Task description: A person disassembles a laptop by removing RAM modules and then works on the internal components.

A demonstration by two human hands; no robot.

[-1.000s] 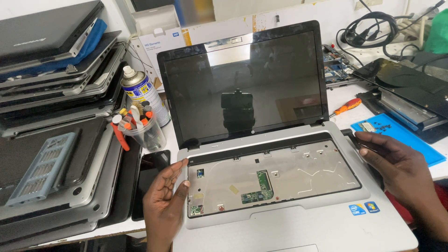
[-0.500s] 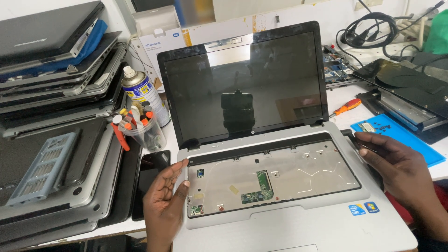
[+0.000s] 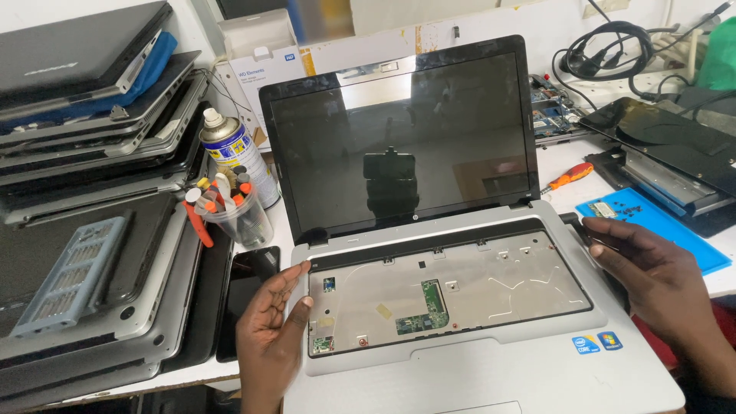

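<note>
The open laptop, its keyboard gone, sits in the middle. The left hand presses its edge at 9 o'clock, fingers straight. The right hand rests flat at 3 o'clock, holding nothing.

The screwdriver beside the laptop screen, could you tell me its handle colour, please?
Orange-red; the screwdriver shows in the head view.

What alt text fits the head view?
An open silver laptop with its keyboard removed and dark screen sits on a white table; the left hand and right hand rest against its two sides.
</note>
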